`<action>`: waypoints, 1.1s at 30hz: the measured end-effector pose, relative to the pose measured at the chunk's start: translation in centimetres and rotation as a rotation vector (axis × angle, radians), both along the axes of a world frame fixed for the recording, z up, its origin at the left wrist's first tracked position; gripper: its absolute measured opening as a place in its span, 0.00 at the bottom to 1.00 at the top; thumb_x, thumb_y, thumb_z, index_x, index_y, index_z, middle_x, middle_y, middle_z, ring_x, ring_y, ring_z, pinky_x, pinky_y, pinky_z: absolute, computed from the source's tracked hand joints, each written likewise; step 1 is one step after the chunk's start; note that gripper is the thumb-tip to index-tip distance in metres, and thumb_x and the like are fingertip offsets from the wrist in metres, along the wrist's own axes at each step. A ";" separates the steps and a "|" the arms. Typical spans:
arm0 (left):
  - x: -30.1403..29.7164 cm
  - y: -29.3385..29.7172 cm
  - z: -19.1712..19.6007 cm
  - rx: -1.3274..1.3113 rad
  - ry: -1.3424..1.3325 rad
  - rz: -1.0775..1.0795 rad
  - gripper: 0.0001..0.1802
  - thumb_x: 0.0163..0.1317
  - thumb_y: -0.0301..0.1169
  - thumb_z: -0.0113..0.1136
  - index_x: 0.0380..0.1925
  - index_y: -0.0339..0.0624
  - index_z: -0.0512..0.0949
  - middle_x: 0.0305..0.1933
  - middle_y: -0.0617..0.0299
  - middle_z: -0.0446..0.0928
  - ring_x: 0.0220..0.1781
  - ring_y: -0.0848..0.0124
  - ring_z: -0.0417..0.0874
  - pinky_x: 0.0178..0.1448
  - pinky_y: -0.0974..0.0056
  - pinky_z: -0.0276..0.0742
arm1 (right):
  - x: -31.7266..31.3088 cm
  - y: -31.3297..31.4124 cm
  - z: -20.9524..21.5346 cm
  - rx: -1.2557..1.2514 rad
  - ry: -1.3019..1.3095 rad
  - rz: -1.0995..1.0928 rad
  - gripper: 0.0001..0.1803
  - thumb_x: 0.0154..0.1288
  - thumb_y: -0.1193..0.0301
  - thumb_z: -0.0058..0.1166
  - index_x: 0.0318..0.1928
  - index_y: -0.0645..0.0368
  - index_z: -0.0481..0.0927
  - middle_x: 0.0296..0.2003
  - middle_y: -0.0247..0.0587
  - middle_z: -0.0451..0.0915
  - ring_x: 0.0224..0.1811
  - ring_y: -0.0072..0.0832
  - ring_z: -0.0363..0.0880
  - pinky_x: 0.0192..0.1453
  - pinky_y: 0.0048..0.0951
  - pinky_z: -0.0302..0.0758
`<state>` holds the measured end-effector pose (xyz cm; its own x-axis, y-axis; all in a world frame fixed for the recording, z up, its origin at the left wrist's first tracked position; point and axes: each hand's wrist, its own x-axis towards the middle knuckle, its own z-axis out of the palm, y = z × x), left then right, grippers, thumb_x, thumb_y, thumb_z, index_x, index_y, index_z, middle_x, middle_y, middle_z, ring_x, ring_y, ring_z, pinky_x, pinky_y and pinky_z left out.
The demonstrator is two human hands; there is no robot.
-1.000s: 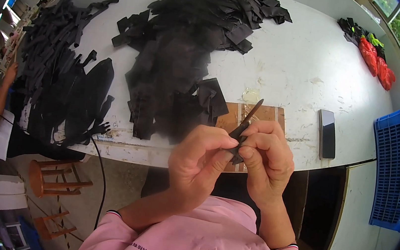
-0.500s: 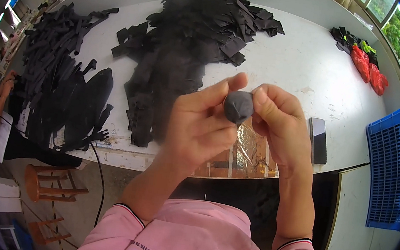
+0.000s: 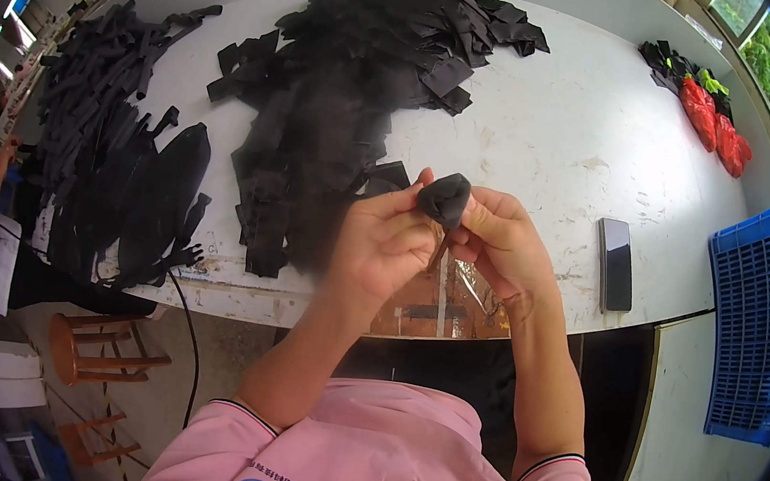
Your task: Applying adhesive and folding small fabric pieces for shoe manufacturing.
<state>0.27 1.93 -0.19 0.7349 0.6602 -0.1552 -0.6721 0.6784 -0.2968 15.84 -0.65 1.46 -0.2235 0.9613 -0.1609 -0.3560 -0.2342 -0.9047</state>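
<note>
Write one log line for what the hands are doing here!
left hand: pinching black piece | right hand: pinching same piece | held above: table edge | nearby: black pile, phone

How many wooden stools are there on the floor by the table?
2. One round-topped wooden stool stands on the floor just below the table's near left edge; a second stool sits lower left, nearer the camera. Others may be hidden under the table.

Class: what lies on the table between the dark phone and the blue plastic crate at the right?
Nothing: in the head view, only bare white table separates the phone from the blue crate.
</note>
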 end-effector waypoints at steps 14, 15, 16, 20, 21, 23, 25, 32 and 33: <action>0.0 -3.0 -0.3 0.646 0.736 0.186 0.12 0.60 0.23 0.49 0.45 0.37 0.66 0.29 0.57 0.75 0.08 0.84 0.57 0.11 0.79 0.50 | 0.2 -0.6 -2.4 0.099 0.033 0.070 0.15 0.61 0.60 0.51 0.24 0.58 0.72 0.19 0.27 0.68 0.20 0.13 0.60 0.24 0.14 0.57; -0.1 -2.8 -0.5 0.618 0.717 0.167 0.12 0.60 0.24 0.48 0.45 0.37 0.67 0.29 0.57 0.75 0.08 0.84 0.57 0.11 0.79 0.50 | 0.1 -0.7 -2.4 0.109 0.049 0.051 0.15 0.61 0.60 0.51 0.24 0.59 0.72 0.18 0.27 0.67 0.20 0.13 0.60 0.24 0.15 0.58; -0.2 -2.3 -0.6 0.618 0.715 0.166 0.12 0.60 0.24 0.48 0.45 0.37 0.67 0.29 0.57 0.75 0.08 0.84 0.57 0.11 0.79 0.50 | 0.2 -0.4 -1.9 0.079 0.003 0.037 0.16 0.60 0.61 0.51 0.24 0.59 0.71 0.17 0.26 0.66 0.20 0.13 0.60 0.23 0.15 0.56; -0.1 -0.8 1.0 0.312 0.105 -0.003 0.14 0.63 0.27 0.43 0.48 0.37 0.68 0.31 0.58 0.76 0.08 0.84 0.57 0.12 0.78 0.52 | 0.2 0.2 2.0 0.184 -0.183 0.041 0.16 0.60 0.61 0.52 0.23 0.59 0.72 0.16 0.25 0.64 0.19 0.13 0.59 0.22 0.16 0.54; 0.1 -1.1 1.3 0.261 -0.051 -0.021 0.14 0.63 0.28 0.41 0.48 0.37 0.68 0.32 0.58 0.76 0.08 0.84 0.57 0.13 0.78 0.52 | 0.4 0.2 1.6 0.174 -0.180 0.038 0.16 0.60 0.61 0.52 0.23 0.59 0.72 0.16 0.25 0.64 0.19 0.13 0.59 0.22 0.16 0.54; 0.1 -1.7 0.0 0.182 0.002 -0.013 0.14 0.63 0.28 0.43 0.47 0.35 0.68 0.36 0.57 0.76 0.09 0.84 0.57 0.13 0.78 0.53 | 0.5 0.6 0.3 0.100 -0.242 0.082 0.16 0.60 0.61 0.51 0.23 0.59 0.72 0.16 0.25 0.65 0.19 0.13 0.59 0.22 0.16 0.55; -0.1 -2.0 -2.2 0.481 0.343 0.085 0.14 0.62 0.28 0.47 0.47 0.35 0.68 0.38 0.58 0.75 0.09 0.84 0.57 0.13 0.78 0.53 | 0.1 -0.1 -1.2 -0.037 0.011 0.087 0.16 0.61 0.60 0.50 0.23 0.59 0.71 0.16 0.26 0.66 0.20 0.14 0.61 0.23 0.16 0.57; 0.4 -1.8 2.2 1.486 1.516 0.678 0.12 0.54 0.22 0.57 0.39 0.37 0.73 0.36 0.58 0.76 0.33 0.72 0.74 0.38 0.73 0.70 | 1.3 -0.4 -0.5 0.142 -0.304 -0.071 0.16 0.61 0.59 0.49 0.28 0.61 0.73 0.21 0.30 0.71 0.22 0.16 0.65 0.27 0.19 0.63; 0.0 -1.3 2.5 1.713 1.489 0.723 0.09 0.51 0.20 0.57 0.34 0.38 0.76 0.35 0.57 0.76 0.35 0.69 0.75 0.39 0.69 0.72 | 1.0 -1.0 0.3 0.149 -0.309 -0.067 0.16 0.61 0.59 0.49 0.28 0.61 0.73 0.21 0.30 0.71 0.22 0.16 0.65 0.27 0.19 0.63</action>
<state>0.30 0.64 2.29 0.3715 0.7157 0.5914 0.0328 -0.6467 0.7621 16.84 -1.63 1.72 -0.1216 0.9902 -0.0683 -0.0703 -0.0773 -0.9945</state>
